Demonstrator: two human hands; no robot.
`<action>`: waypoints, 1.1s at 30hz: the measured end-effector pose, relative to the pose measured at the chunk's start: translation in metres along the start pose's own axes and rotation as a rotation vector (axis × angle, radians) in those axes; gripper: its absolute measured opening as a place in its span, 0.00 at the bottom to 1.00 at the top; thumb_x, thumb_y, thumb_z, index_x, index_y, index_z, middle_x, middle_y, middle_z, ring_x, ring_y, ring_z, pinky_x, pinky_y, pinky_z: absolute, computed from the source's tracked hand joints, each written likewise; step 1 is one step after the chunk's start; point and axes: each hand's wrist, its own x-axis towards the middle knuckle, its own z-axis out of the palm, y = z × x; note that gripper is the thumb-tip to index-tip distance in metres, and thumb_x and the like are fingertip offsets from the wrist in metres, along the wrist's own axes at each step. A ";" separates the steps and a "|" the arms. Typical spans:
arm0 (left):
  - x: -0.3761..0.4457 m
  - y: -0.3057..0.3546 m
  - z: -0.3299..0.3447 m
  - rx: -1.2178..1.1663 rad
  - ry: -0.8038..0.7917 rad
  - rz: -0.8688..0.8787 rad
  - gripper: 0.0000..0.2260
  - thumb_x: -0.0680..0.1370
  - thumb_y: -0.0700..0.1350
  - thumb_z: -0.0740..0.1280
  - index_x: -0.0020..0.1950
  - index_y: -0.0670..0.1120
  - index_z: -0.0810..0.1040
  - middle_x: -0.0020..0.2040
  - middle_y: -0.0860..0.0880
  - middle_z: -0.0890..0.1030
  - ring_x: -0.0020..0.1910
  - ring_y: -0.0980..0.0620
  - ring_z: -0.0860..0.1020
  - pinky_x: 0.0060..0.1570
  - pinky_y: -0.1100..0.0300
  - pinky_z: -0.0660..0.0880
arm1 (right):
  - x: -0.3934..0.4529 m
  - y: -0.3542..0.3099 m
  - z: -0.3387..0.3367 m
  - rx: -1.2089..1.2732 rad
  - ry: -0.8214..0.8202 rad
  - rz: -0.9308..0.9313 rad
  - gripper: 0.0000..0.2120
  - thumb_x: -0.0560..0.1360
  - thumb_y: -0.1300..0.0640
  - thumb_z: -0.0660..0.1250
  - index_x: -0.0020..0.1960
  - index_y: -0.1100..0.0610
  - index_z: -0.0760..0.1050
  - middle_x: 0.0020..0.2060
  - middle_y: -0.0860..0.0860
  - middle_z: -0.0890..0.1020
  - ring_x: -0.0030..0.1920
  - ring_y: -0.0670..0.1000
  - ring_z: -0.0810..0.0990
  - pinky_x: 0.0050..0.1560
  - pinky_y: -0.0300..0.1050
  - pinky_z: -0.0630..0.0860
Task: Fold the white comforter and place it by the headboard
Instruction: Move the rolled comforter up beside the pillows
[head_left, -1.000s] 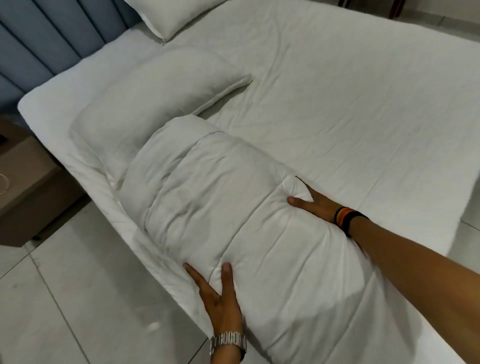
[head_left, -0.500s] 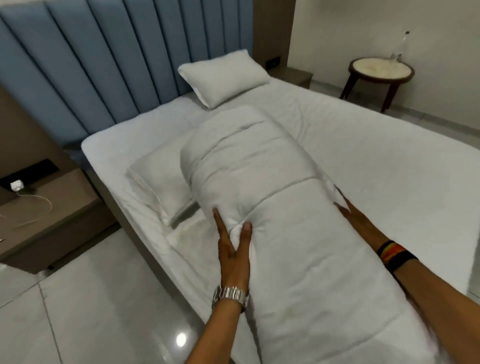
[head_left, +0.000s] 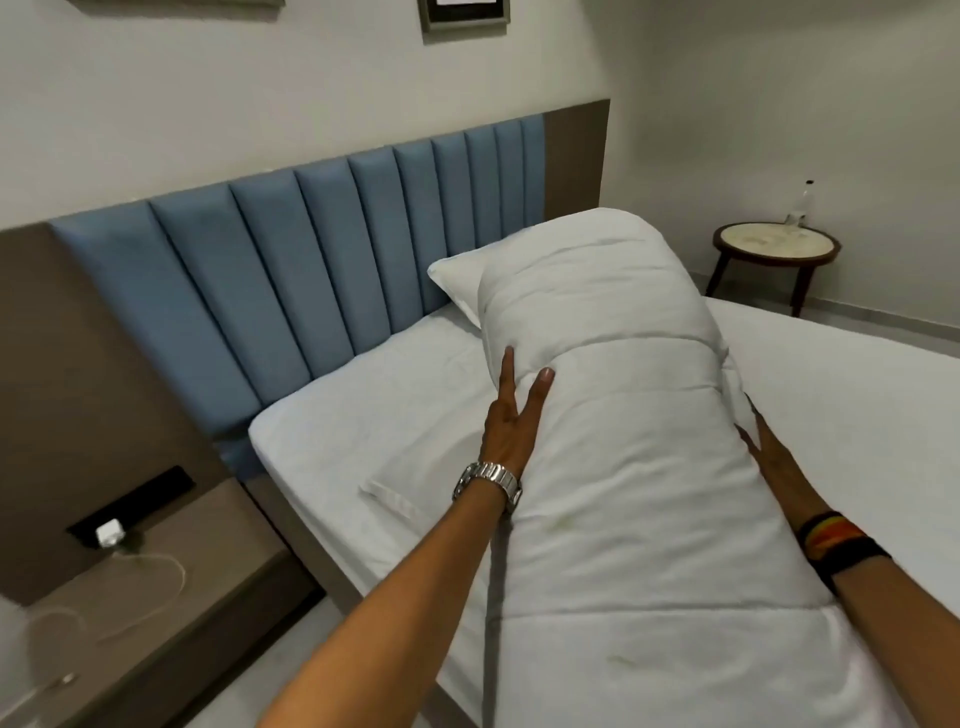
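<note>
Head view, looking down the bed toward the wall. White comforter (head_left: 639, 441), folded into a long thick bundle, is held between the person's two hands with its far end raised off the mattress and pointing toward the blue padded headboard (head_left: 322, 270). Near end of the bundle runs out of the bottom of the frame; cannot tell whether that part rests on the bed.

Left hand (head_left: 511, 415): pressed flat against the left side of the bundle, fingers spread and extended, thumb on the upper surface. A metal watch (head_left: 488, 483) sits on that wrist.

Right hand (head_left: 774, 457): pressed against the right side, fingers extended along the fabric; fingertips partly hidden by the bundle, so how far they curl cannot be told. Striped and black wristbands (head_left: 836, 543) on that wrist.

White pillow (head_left: 457, 283) lies at the headboard, mostly hidden behind the raised end of the comforter. Bed (head_left: 374, 415) is covered by a white fitted sheet, with a small folded strip of fabric near its left edge.

Left of the bed: brown nightstand (head_left: 156, 623) with a white charger (head_left: 109, 532) plugged into a recessed outlet and a cable looping over the top. Far right corner: round side table (head_left: 774, 247) with a bottle (head_left: 802, 205) standing on it.
</note>
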 end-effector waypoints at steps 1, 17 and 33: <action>0.019 -0.001 -0.018 -0.001 -0.012 -0.005 0.32 0.80 0.66 0.61 0.81 0.68 0.50 0.80 0.50 0.64 0.77 0.46 0.65 0.66 0.61 0.60 | 0.013 -0.006 0.021 0.006 0.001 0.006 0.45 0.72 0.27 0.63 0.81 0.47 0.54 0.71 0.40 0.62 0.70 0.42 0.62 0.65 0.30 0.58; 0.375 -0.056 -0.273 0.264 -0.162 0.005 0.45 0.68 0.78 0.62 0.82 0.67 0.50 0.82 0.55 0.59 0.80 0.50 0.60 0.75 0.54 0.57 | 0.249 -0.037 0.376 0.204 0.170 0.027 0.23 0.86 0.50 0.57 0.79 0.42 0.56 0.72 0.33 0.64 0.70 0.33 0.63 0.61 0.17 0.57; 0.625 -0.410 -0.471 1.099 -0.522 -0.062 0.35 0.76 0.77 0.42 0.79 0.69 0.35 0.84 0.53 0.39 0.83 0.41 0.43 0.76 0.33 0.45 | 0.484 0.122 0.749 -0.080 0.181 0.716 0.42 0.82 0.43 0.64 0.83 0.45 0.37 0.83 0.57 0.44 0.82 0.59 0.52 0.78 0.54 0.56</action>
